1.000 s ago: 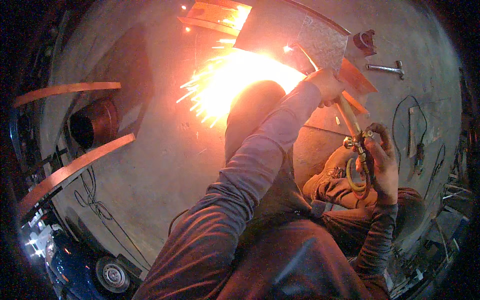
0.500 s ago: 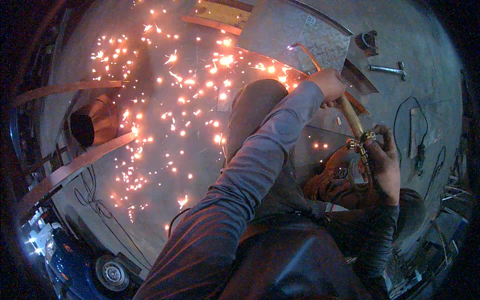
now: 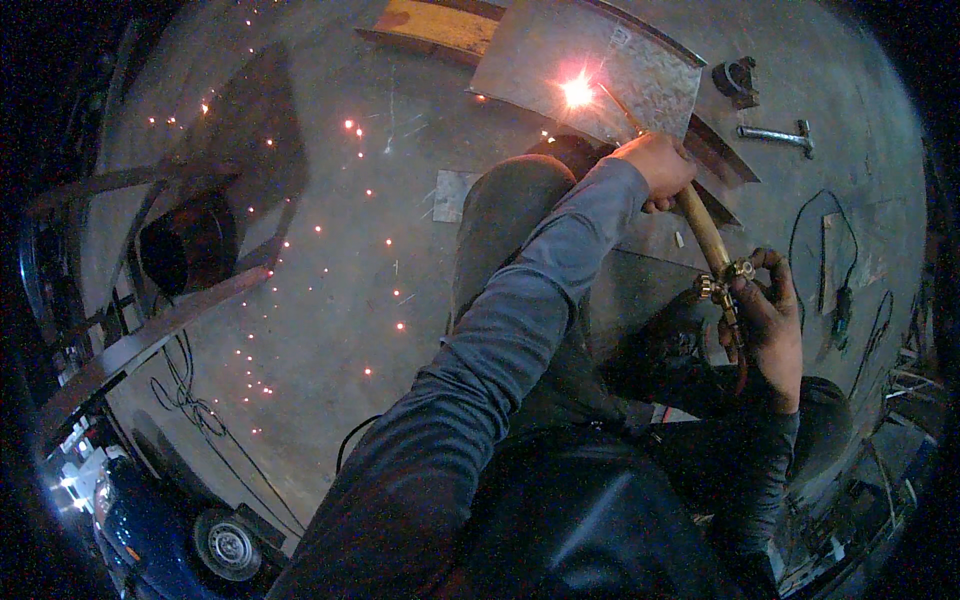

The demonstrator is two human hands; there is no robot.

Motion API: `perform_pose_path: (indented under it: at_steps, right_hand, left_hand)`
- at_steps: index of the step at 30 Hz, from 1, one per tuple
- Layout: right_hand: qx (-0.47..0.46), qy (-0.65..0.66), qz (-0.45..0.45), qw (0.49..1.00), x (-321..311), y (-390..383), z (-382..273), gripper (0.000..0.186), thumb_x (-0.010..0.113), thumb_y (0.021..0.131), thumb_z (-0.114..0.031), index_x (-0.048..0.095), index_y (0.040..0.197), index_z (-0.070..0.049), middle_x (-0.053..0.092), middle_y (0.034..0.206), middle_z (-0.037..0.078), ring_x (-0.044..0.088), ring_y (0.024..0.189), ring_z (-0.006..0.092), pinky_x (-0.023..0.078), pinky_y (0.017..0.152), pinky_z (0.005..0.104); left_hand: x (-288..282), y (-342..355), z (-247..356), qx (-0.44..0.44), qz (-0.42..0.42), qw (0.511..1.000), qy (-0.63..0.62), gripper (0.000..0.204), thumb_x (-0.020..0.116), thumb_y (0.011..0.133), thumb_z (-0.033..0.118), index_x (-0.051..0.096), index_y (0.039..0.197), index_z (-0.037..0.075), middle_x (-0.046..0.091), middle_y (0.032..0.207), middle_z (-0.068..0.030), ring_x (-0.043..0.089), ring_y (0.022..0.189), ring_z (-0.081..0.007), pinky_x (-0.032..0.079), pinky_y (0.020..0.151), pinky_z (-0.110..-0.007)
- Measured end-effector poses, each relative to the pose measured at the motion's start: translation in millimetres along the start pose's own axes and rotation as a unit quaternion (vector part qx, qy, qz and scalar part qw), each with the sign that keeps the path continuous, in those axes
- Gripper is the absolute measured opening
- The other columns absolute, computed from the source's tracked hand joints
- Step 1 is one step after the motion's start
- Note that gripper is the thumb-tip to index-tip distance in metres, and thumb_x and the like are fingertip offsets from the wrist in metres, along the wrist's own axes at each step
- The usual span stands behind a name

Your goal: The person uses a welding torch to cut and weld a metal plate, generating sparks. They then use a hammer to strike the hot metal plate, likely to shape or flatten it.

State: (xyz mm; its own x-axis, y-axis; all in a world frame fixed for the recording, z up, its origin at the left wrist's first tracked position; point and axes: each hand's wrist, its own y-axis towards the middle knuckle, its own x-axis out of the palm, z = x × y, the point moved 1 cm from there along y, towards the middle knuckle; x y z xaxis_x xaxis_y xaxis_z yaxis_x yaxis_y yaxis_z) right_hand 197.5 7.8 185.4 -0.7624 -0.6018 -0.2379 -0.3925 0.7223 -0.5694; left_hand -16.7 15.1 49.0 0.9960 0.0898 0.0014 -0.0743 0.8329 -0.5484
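My left hand (image 3: pixel 655 168) is closed around the front of a brass cutting torch (image 3: pixel 706 228), whose thin tip points up and left over a grey metal plate (image 3: pixel 540 55). A bright, star-like glow (image 3: pixel 578 91) burns on the plate just left of the tip. At the torch's rear, my right hand (image 3: pixel 772 335) has its thumb and fingers at the brass valve knobs (image 3: pixel 722 280). Its palm is partly in shadow, and the lower fingers are hard to see. Dark steel beams (image 3: pixel 722 152) lie beneath and beside the plate's right edge.
A hammer (image 3: pixel 775 135) and a round dark metal part (image 3: pixel 737 82) lie right of the plate. Left are a yellowish beam (image 3: pixel 435 28), a dark hollow cylinder (image 3: pixel 190 245), a long metal bar (image 3: pixel 160 335) and looped cable (image 3: pixel 190 400). Scattered sparks dot the floor; a dark car (image 3: pixel 150 530) stands lower left.
The dense spray of sparks across the floor has thinned to a few. A large bright glow has appeared on the plate beside the torch tip, which has shifted slightly right.
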Motion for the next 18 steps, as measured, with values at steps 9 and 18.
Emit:
perform_pose_path:
  at_steps: [9,18]
  right_hand:
    - [0.030,0.000,0.000,1.000,-3,-2,-6,0.026,0.057,0.102,-0.015,0.052,0.127,-0.012,0.069,0.093,0.006,0.059,0.059,0.0095,0.042,0.044,0.0223]
    - [-0.013,-0.021,-0.041,0.999,-21,8,8,0.031,0.059,0.100,-0.009,0.052,0.130,-0.008,0.069,0.106,0.007,0.067,0.089,0.0144,0.053,0.075,0.0271]
  left_hand:
    - [1,7,-7,0.021,0.010,1.000,0.019,0.039,0.060,0.094,0.039,0.065,0.110,0.004,0.072,0.081,-0.0108,0.066,0.056,-0.0183,0.054,0.045,-0.034]
    - [-1,1,0,-0.019,-0.018,0.999,0.020,0.031,0.056,0.094,0.034,0.064,0.100,0.005,0.068,0.073,-0.0101,0.064,0.053,-0.0188,0.051,0.043,-0.034]
